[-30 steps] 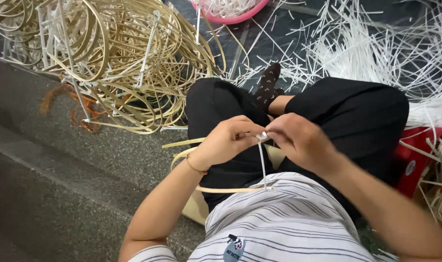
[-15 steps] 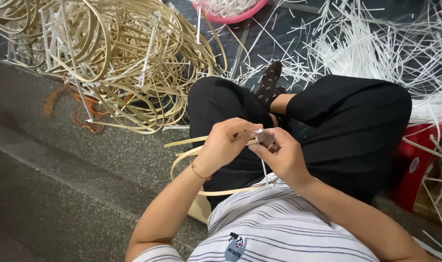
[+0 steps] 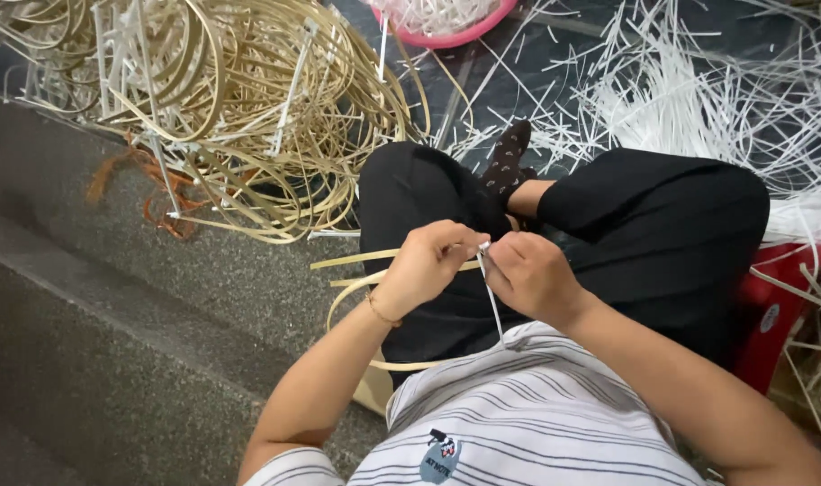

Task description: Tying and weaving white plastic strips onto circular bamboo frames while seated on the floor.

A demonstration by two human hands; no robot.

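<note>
Head camera view, looking down at a seated person's lap. Both hands meet above the crossed legs. The left hand (image 3: 426, 268) and right hand (image 3: 529, 274) each pinch the top of one thin white strip (image 3: 491, 297), fingertips pressed together on it; the strip hangs down from the pinch toward the striped shirt (image 3: 527, 423). Under the hands a pale cane loop (image 3: 356, 288) curves across the black trousers (image 3: 663, 234). One round badge sits low on the shirt. Left of the hands, beyond the knee, lies a large heap of tan cane hoops (image 3: 248, 108), too many to count. Above the hands, one pink basin (image 3: 446, 36). Right of them, scattered white strips (image 3: 699, 99) and one red container (image 3: 771, 315) bearing a small round white label.
</note>
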